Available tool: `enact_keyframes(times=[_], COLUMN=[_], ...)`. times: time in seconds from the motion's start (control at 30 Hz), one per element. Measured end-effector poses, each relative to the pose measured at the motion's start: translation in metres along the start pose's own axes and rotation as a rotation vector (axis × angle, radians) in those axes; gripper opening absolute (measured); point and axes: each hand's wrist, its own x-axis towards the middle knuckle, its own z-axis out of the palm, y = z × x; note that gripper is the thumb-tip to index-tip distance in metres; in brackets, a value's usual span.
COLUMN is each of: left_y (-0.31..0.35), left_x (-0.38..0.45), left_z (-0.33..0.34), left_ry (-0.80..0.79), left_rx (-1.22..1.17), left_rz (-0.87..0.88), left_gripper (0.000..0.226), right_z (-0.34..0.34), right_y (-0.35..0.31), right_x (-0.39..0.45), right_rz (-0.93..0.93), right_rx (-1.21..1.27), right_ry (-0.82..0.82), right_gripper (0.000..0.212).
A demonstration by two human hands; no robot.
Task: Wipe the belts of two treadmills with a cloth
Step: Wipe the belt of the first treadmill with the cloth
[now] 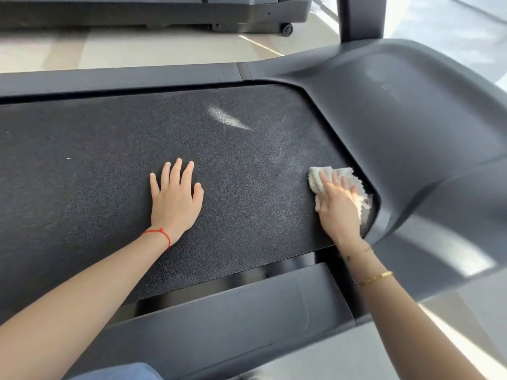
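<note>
Head view: right hand [338, 204] flat on a crumpled white cloth [343, 178], fingers straight, pressing it onto the treadmill belt [82, 174] at its right end, hard against the curved motor cover [411, 119]. Left hand [175, 197] spread flat on bare belt, nothing held, well apart from the cloth. Belt's long axis running left-right; no room rightward past the cover's rim, so open ground for the next stroke probably leftward, toward the pale smear [227, 119] and beyond.
</note>
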Motion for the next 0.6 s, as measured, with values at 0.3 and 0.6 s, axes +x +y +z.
enact_keyframes(times=[0.3,0.6], left_y=[0.0,0.0], left_x=[0.0,0.002], left_z=[0.002,0.003], left_ry=[0.001,0.014], left_rx=[-0.002,0.009], left_rz=[-0.011,-0.015], left_gripper=[0.056,0.056], right_z=[0.005,0.009], right_y=[-0.019,-0.017], right_x=[-0.028,0.075], right_rz=[-0.541,-0.06], right_rx=[0.068,-0.037], right_ry=[-0.114,-0.014], right_gripper=[0.052,0.048])
